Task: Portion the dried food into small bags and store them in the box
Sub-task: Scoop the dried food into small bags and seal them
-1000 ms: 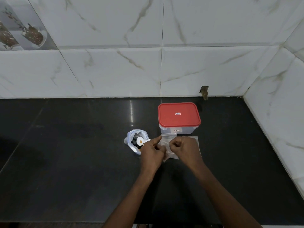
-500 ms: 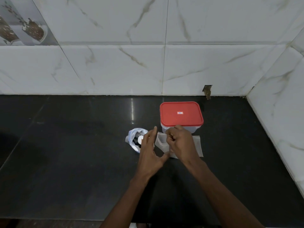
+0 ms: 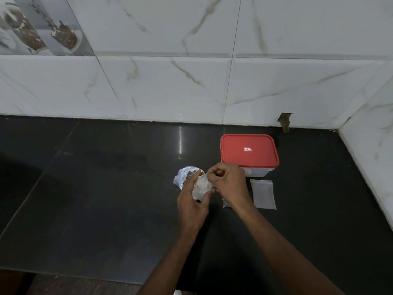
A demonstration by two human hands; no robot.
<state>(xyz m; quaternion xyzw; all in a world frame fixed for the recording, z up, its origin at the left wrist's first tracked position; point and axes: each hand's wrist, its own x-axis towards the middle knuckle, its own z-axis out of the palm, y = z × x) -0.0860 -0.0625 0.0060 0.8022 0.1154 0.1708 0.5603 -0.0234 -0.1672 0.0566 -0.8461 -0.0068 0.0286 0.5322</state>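
My left hand (image 3: 192, 201) and my right hand (image 3: 228, 184) both hold one small clear bag (image 3: 201, 186) above the black counter, its mouth spread between my fingers. Just behind my left hand lies a crumpled plastic packet of dried food (image 3: 185, 175), partly hidden. A clear plastic box with a red lid (image 3: 248, 151) stands shut behind my right hand. More small clear bags (image 3: 263, 193) lie flat on the counter in front of the box, to the right of my right wrist.
The black counter (image 3: 106, 199) ends at white marble-pattern tile walls at the back and on the right. A small broken gap (image 3: 285, 122) shows at the base of the back wall. The counter's front edge runs along the bottom left.
I have lifted one small bag off the flat pile and brought it left, over the food packet. Both hands now hold it, and the remaining bags lie uncovered.
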